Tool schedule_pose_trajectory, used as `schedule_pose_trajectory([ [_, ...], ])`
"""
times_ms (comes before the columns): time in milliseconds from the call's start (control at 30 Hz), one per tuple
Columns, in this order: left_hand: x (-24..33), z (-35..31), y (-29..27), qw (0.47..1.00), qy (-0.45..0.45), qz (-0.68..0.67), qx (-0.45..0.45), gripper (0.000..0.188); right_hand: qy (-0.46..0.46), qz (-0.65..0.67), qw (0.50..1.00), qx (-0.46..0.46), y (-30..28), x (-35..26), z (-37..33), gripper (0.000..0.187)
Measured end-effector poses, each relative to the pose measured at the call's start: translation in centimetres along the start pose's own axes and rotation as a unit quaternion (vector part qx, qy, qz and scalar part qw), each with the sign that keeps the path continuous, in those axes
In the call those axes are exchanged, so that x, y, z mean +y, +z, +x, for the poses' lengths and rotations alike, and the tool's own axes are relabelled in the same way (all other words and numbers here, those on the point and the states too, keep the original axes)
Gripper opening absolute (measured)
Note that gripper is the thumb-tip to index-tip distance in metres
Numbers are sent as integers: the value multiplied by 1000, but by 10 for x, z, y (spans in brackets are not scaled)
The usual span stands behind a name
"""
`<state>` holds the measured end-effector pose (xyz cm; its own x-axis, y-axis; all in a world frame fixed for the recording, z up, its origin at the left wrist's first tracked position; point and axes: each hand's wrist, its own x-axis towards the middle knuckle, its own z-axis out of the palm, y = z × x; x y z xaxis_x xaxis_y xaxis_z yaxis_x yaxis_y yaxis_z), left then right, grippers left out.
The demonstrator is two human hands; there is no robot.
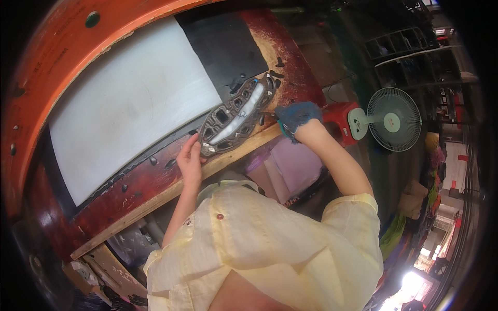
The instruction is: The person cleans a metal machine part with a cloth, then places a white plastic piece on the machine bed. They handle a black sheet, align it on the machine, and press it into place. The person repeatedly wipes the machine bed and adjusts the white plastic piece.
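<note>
Left hand (190, 161) pinches a dark sole (230, 109) framing a white strip (237, 123); the right hand (299, 117) has an unclear grip.

Can pass over the white sheet (135, 103), left of the dark sole (239, 115); meets the fan (391, 120) right of the worktop (298, 72).

Left hand (191, 159) bare, thumb opposite fingers; right hand (298, 116) gloved, curled; 2 forearms (337, 155) angled forward.

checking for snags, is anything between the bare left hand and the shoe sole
Nothing visible: the left hand appears to grip the shoe sole directly at its lower left end, with no other thing showing between them.
</note>
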<state>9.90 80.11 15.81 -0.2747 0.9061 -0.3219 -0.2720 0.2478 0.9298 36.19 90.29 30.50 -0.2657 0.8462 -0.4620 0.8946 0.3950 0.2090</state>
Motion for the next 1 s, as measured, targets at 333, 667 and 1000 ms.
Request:
schedule_pose_trajectory([
  [333, 2, 1, 1, 1000, -17, 8, -6, 31, -10, -4, 1000, 27, -18, 7, -11, 17],
  [667, 1, 1, 1, 1000, -21, 10, -11, 32, -24, 16, 999, 44, 10, 9, 2, 16],
  [1000, 4, 0, 3, 999, -38, 4, 5, 32, 0, 49, 999, 5, 15, 2, -8, 18],
])
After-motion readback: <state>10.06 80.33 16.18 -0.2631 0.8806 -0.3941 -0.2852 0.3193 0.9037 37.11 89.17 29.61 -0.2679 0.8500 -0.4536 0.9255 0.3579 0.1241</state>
